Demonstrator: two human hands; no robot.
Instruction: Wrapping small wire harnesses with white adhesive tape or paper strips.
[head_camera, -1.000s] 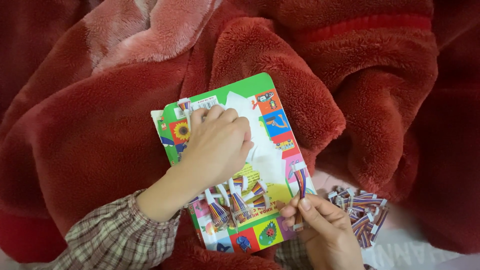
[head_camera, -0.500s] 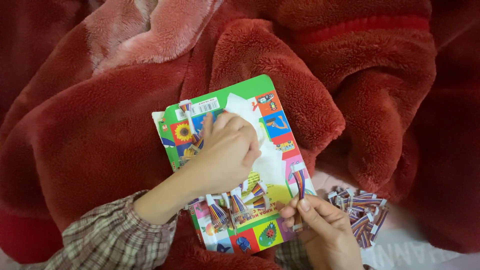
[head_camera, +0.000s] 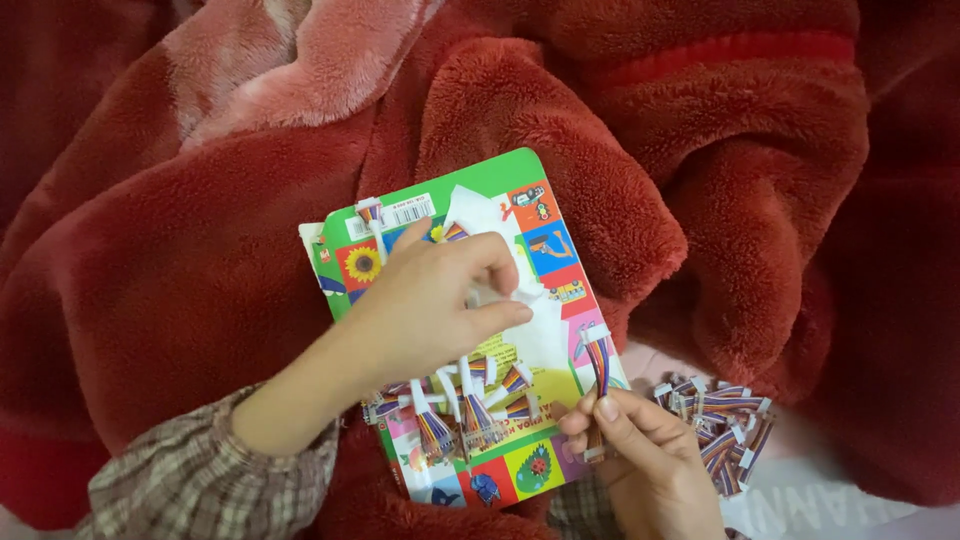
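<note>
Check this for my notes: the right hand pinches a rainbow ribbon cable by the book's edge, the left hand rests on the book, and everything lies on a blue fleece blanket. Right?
Not quite: the fleece blanket is red, not blue, as the head view shows. The rest stands: the right hand pinches a rainbow ribbon cable by the edge of the book, and the left hand rests on the book.

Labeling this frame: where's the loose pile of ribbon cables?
Head view, lower right: the pile of ribbon cables lies right of the picture board, just beyond the right hand, against the red blanket.

Red fleece blanket; multicolour book; rainbow wires.
</note>
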